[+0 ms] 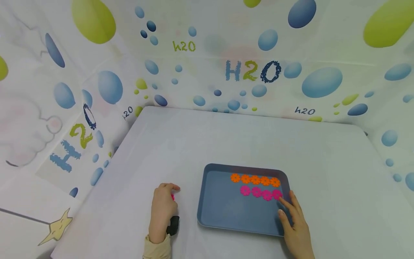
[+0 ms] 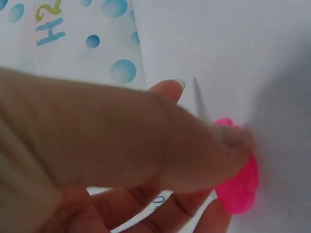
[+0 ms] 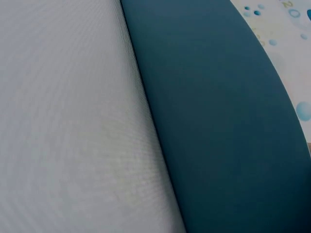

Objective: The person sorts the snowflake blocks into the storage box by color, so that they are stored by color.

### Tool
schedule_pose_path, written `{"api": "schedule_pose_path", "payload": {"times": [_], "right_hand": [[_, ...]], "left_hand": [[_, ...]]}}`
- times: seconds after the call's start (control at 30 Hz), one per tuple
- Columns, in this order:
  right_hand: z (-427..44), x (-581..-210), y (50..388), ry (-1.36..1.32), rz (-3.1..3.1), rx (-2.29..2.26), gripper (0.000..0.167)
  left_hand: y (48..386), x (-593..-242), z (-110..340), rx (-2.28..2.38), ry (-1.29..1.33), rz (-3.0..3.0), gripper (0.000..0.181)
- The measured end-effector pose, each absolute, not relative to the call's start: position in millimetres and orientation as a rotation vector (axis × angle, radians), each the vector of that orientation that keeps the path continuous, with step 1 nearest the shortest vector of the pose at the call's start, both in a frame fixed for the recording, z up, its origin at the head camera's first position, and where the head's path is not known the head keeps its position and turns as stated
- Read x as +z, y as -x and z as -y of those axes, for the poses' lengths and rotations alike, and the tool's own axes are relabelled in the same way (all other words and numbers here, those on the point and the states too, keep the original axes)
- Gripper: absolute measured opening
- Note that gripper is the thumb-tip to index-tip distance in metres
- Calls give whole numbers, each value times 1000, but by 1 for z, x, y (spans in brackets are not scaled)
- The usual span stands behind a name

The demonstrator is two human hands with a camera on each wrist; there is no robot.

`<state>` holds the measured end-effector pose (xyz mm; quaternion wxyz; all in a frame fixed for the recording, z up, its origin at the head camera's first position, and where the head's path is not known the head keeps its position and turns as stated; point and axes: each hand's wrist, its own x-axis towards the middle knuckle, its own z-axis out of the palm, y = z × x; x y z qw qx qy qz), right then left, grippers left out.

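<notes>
In my left hand (image 1: 164, 201), left of the tray, a pink flower-shaped piece (image 2: 239, 191) is pinched between thumb and fingers; the thumb covers part of it. A blue-grey tray (image 1: 233, 219) lies on the table. Inside it, a row of orange flower-shaped pieces (image 1: 255, 180) runs near the far wall, with a row of pink flower-shaped pieces (image 1: 256, 191) just below. My right hand (image 1: 297, 230) rests by the tray's right edge, fingers extended; one fingertip reaches the rightmost pink piece. Up close, the right wrist view has only the tray's wall (image 3: 218, 116); the hand is out of that view.
A white cloth (image 1: 245, 140) covers the table. Behind and to the left stands a white backdrop (image 1: 207, 82) printed with blue and green bubbles and "H2O" lettering. A black strap device (image 1: 173, 226) sits on the left wrist.
</notes>
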<state>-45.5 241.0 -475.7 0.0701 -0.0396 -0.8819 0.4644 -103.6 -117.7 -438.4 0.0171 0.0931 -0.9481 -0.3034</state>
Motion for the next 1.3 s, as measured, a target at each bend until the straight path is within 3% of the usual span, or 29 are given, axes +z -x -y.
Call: {"api": "schedule_pose_path", "payload": {"times": [0.23, 0.47, 1.0, 1.3], "right_hand": [[-242, -474, 47, 131, 2660, 1413, 39], [-242, -475, 47, 117, 2672, 1413, 38], [-243, -473, 47, 73, 2638, 1358, 36], [-244, -470, 51, 100, 2709, 1362, 39]], "left_hand": [[109, -438, 116, -1030, -262, 2905, 38], [116, -441, 105, -1214, -293, 2838, 22], [115, -452, 88, -1389, -88, 2809, 31], [109, -461, 94, -1516, -110, 2711, 37]]}}
